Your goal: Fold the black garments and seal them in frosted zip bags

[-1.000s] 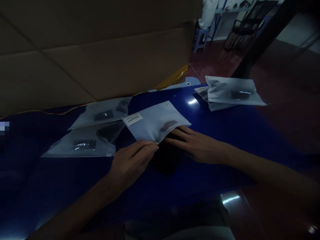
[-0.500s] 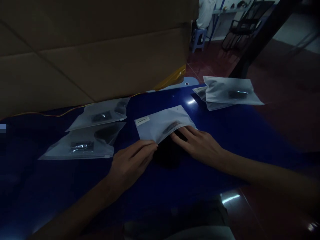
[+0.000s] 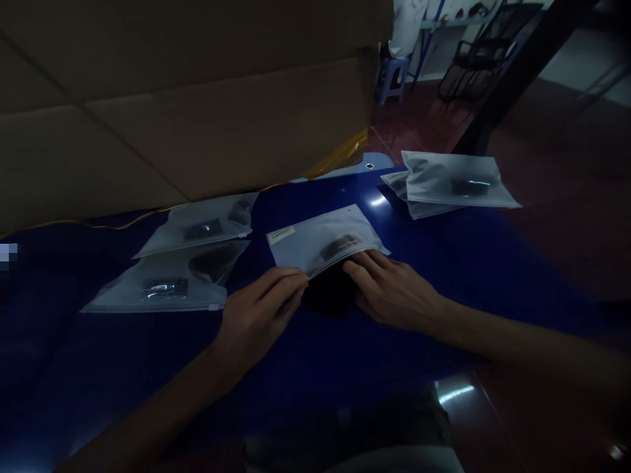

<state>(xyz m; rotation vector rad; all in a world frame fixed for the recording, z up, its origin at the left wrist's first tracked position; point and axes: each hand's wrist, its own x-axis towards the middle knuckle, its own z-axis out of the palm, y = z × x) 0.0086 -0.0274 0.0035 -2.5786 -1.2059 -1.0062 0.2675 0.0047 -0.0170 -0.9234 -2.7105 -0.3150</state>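
A frosted plastic pouch (image 3: 323, 242) with a white label lies in the middle of the dark blue table (image 3: 444, 263). My left hand (image 3: 259, 315) pinches the pouch's near edge, fingers closed on it. My right hand (image 3: 394, 292) rests at the pouch's near right edge, its fingertips on a dark object (image 3: 330, 289) that sits at the pouch's mouth. How far the dark object is inside the pouch I cannot tell.
Two filled pouches (image 3: 182, 263) lie to the left. Two more pouches (image 3: 451, 180) are stacked at the table's far right corner. A large cardboard box (image 3: 187, 105) walls off the back. A person and a stool (image 3: 394, 72) are in the far background.
The pouch has come down flatter onto the table and shifted slightly right. My right hand has drawn back toward me from under the pouch. My left hand kept its pinch.
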